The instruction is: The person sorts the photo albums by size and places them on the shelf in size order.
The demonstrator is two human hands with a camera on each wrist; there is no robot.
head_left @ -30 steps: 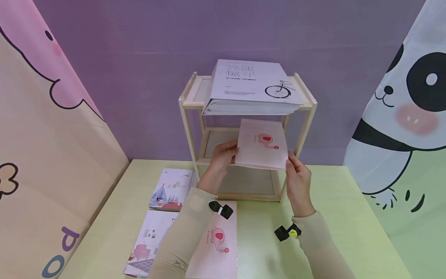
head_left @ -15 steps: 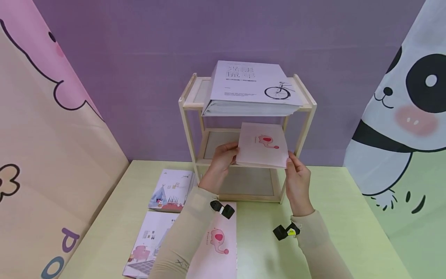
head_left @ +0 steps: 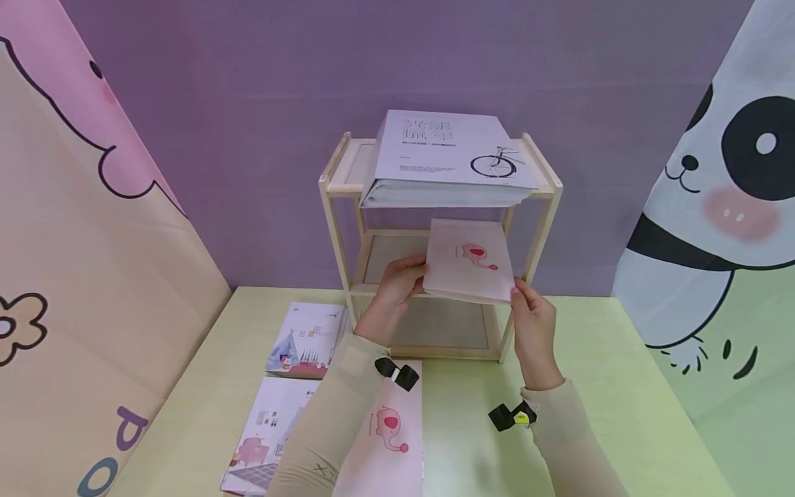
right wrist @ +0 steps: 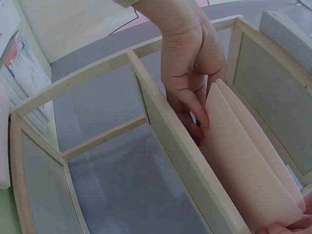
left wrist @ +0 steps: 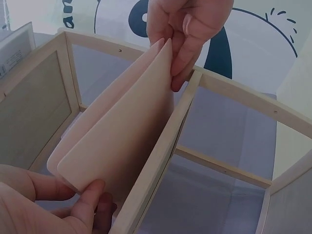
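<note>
A pink notebook (head_left: 470, 259) with a red elephant on its cover lies between my two hands, partly inside the middle level of a small wooden rack (head_left: 492, 324). My left hand (head_left: 397, 286) pinches its left edge, and my right hand (head_left: 533, 321) pinches its near right corner. In the left wrist view the pink notebook (left wrist: 122, 122) shows two layers parted along the near edge, just above the shelf bar; whether these are two notebooks I cannot tell. The right wrist view shows my left hand (right wrist: 190, 68) on the far end and part of my right hand (right wrist: 287, 226).
A thick white book stack (head_left: 447, 155) covers most of the rack's top. On the table, another pink elephant notebook (head_left: 379, 459) lies in front, partly under the left sleeve. Two picture-covered books (head_left: 307, 338) lie to the left, one behind the other.
The pink notebook has come down slightly, its far edge lower below the top shelf. Both hands keep hold of it and have barely moved.
</note>
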